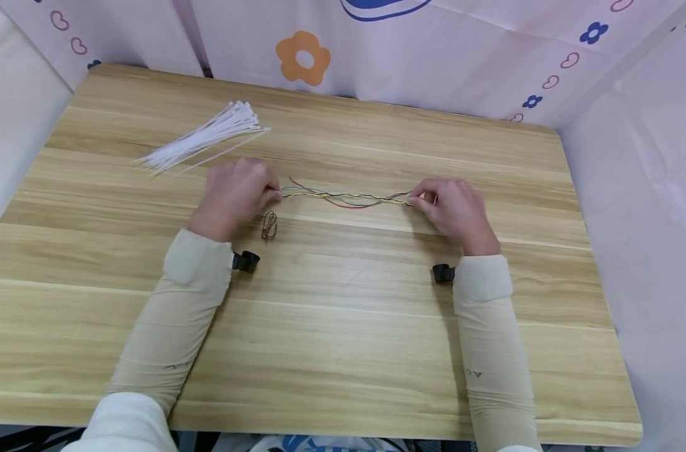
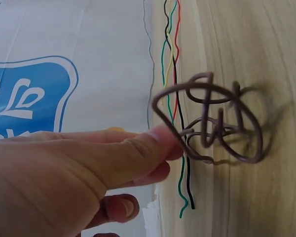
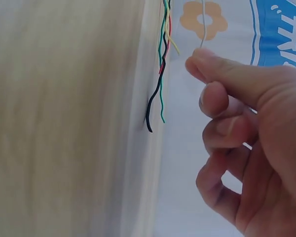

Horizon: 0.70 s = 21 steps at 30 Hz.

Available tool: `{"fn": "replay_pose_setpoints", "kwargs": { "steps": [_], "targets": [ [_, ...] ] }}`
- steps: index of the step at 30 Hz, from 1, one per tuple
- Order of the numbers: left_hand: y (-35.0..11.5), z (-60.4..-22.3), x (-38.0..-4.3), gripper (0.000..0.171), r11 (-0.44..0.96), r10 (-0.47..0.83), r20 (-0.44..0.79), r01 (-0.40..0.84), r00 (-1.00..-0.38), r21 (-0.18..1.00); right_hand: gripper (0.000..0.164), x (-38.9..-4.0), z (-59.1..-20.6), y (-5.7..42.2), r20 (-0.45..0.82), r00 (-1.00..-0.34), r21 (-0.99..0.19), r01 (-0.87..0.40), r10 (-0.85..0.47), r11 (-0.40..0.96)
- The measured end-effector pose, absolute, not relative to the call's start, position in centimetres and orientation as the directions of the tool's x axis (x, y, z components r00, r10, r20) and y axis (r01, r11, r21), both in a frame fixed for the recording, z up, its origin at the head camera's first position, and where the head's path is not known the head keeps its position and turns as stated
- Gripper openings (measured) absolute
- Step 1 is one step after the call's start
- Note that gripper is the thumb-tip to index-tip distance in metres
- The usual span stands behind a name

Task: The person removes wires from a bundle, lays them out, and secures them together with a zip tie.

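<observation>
Pinching a pale wire (image 3: 205,24) between fingers (image 3: 214,100) of left hand (image 1: 235,191) and right hand (image 1: 454,206), drawn lengthwise alongside the coloured wires (image 1: 354,206), with a hand near either end of them.

beige sleeves (image 1: 494,342) — dark markings (image 1: 477,374) — black wrist cameras (image 1: 248,261)

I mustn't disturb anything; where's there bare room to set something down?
The widest bare patch of table lies between the sleeves, below the coloured wires; another lies beyond the right hand. It's crowded around the left hand: brown coil, white cable ties.
</observation>
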<state>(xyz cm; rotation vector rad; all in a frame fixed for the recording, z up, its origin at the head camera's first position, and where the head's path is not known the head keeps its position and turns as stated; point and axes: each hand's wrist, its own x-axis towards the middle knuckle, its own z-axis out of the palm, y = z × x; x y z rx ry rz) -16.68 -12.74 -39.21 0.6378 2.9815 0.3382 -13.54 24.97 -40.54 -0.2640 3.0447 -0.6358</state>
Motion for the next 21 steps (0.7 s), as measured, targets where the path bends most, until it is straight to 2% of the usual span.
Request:
{"fn": "replay_pose_setpoints", "kwargs": {
  "steps": [7,11,13,16,21],
  "targets": [
    [-12.68,-39.32,-16.57,0.010,0.895,0.411,-0.026,0.397,-0.911,0.204,0.014,-13.44,-40.39,24.99,-0.012,-0.986,-0.369,-0.151,-0.168,0.917],
    [-12.66,-39.12,-16.51,0.031,0.877,0.454,0.001,0.447,-0.891,0.179,0.013,-13.32,-40.03,25.03,-0.036,-0.985,-0.390,-0.141,-0.168,0.910],
    [-12.70,-39.01,-16.48,0.034,0.866,0.473,0.021,0.469,-0.881,0.172,0.013,-13.27,-39.84,25.02,-0.049,-0.985,-0.410,-0.131,-0.166,0.902],
    [-12.77,-38.97,-16.46,0.032,0.860,0.484,0.032,0.482,-0.874,0.169,0.013,-13.28,-39.79,25.05,-0.063,-0.985,-0.427,-0.116,-0.158,0.897],
    [-12.72,-39.34,-16.62,0.021,0.870,0.467,0.006,0.461,-0.884,0.175,0.014,-13.42,-40.14,25.06,-0.056,-0.985,-0.369,-0.131,-0.163,0.920]
  ]
}}
